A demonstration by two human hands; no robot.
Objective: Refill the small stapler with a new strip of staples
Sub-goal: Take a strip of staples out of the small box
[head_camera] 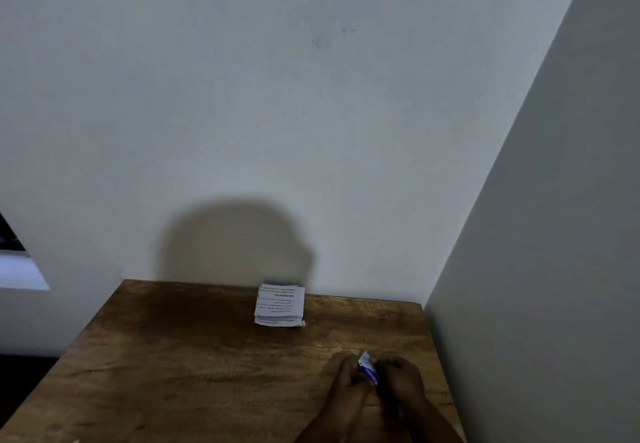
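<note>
Both my hands meet low at the right of the wooden table (pixel 194 366). Between them sticks up a small blue and white object (pixel 367 368), too blurred to say whether it is the stapler or a staple box. My left hand (pixel 349 378) closes on its left side and my right hand (pixel 401 378) closes on its right side. Most of the object is hidden by my fingers. No loose strip of staples shows.
A folded stack of printed paper (pixel 280 305) lies at the table's far edge against the wall. A grey wall runs close along the table's right side. A window ledge (pixel 20 274) shows at the far left.
</note>
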